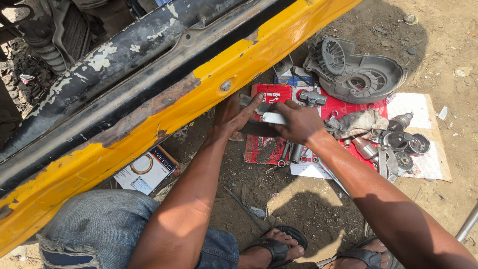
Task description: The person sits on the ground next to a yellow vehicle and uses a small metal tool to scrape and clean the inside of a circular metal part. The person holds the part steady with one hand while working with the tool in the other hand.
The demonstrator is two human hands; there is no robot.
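My left hand (233, 115) reaches forward under the edge of a yellow, rusted vehicle panel (164, 112), its fingers touching a flat dark metal piece (256, 127). My right hand (298, 121) is closed around a small white ribbed part (275, 118) just right of the left hand. Both hands hover over red printed sheets (266, 147) laid on the dirt, where sockets and small metal parts (294, 153) lie.
A grey cast engine cover (356, 69) lies at the back right, with a dirty rag (359, 123) and several round metal parts (406, 144) on cardboard. A small parts box (148, 169) sits near my knee. My sandalled feet (279, 247) rest on the dirt.
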